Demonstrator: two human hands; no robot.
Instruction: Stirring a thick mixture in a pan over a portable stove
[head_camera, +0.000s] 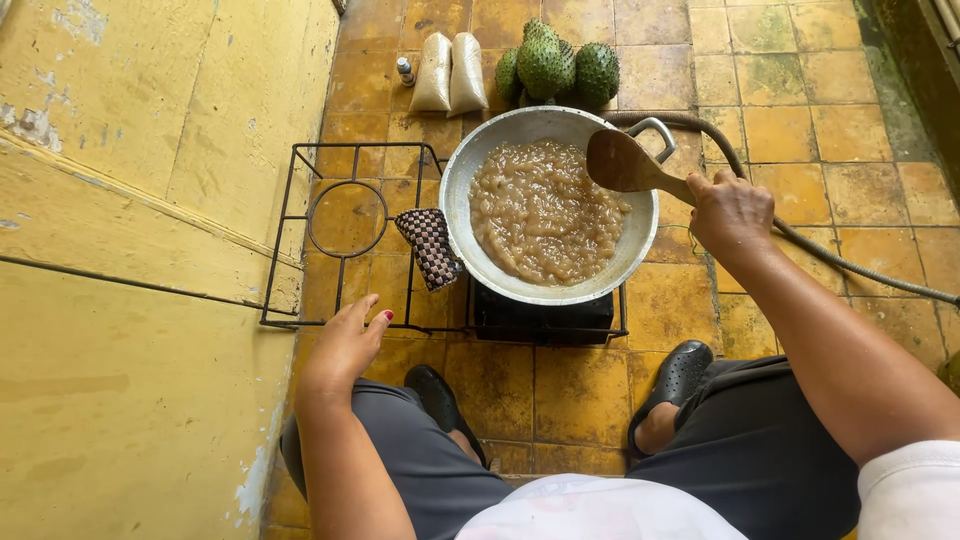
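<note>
Your right hand (730, 212), right of centre in the frame, is closed around the handle of a wooden spoon (625, 162). The spoon's broad bowl hangs above the upper right rim of the metal pan (455, 195), clear of the food. The pan sits at centre frame on a black wire stove stand (300, 235), over a dark burner (545, 318) that shows just below it. It is nearly full of a pale brown, lumpy, glistening pulp (540, 210).

Your left hand (345, 345) hangs lower left of the pan, fingers loosely open, holding nothing, just near the front rail of the stand. A checkered cloth (430, 247) is draped over the pan's left edge, touching it, and a metal loop handle (655, 130) sticks out at the pan's upper right.

Judging by its look, the pulp is thick and sticky, so it will likely drag on the spoon and cling to it. The full pan is probably heavy and hot; the cloth-covered edge looks like the safest place to steady it, with the loop handle opposite. The spoon is stiff and light, and your grip far down its handle keeps your fingers away from the rim.

At the top of the frame, green spiky fruits (560, 65) and two white bags (450, 72) rest on the tiled floor (800, 120), and a hose (860, 265) runs along the right.
</note>
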